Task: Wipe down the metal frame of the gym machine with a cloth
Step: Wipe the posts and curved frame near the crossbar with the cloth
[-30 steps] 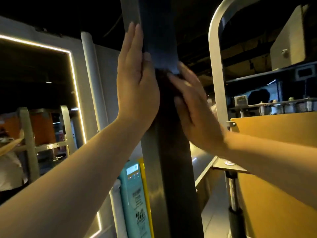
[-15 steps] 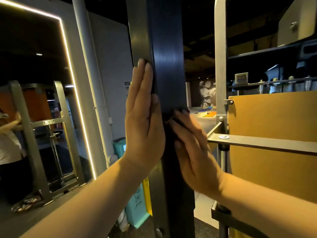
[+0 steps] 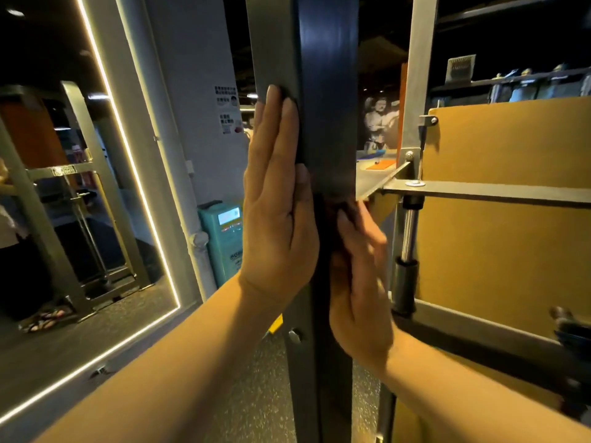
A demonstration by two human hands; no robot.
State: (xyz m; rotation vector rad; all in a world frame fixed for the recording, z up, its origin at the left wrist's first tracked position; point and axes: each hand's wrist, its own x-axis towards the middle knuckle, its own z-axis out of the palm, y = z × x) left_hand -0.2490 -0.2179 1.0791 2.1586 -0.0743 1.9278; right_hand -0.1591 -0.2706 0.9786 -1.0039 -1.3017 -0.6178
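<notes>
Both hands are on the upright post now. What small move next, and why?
Probably slide both hands down together. The left hand lies flat on the dark vertical metal post, the right hand presses the dark cloth against it, and bare post continues below, past a metal bolt.

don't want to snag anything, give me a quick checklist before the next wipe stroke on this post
1. Left hand flat on the dark post: ok, fingers straight.
2. Right hand pressing the post's other side: ok.
3. Cloth under both palms: cannot tell, it is dark on dark.
4. Room above the right fingers: not ok, a metal plate juts out just above them.
5. Room below: ok, though a bolt sits lower on the post.
</notes>
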